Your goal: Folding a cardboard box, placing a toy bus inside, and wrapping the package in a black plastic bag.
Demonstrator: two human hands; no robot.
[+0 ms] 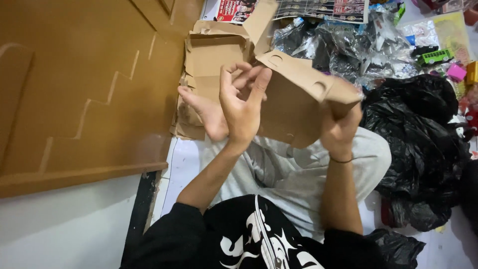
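Observation:
A small brown cardboard box (298,94), partly folded and with round holes in its top flap, is held up over my lap. My right hand (341,132) grips its right lower corner from beneath. My left hand (242,102) presses against the box's left side, fingers bent over the edge. My bare foot (206,113) rests just left of that hand. How far the left fingers reach inside the box is hidden.
A stack of flattened brown cardboard (214,55) lies on the floor ahead. Shiny plastic packets (343,45), small toys (435,56) and black plastic bags (423,134) fill the right side. A brown wooden door (84,84) stands on the left.

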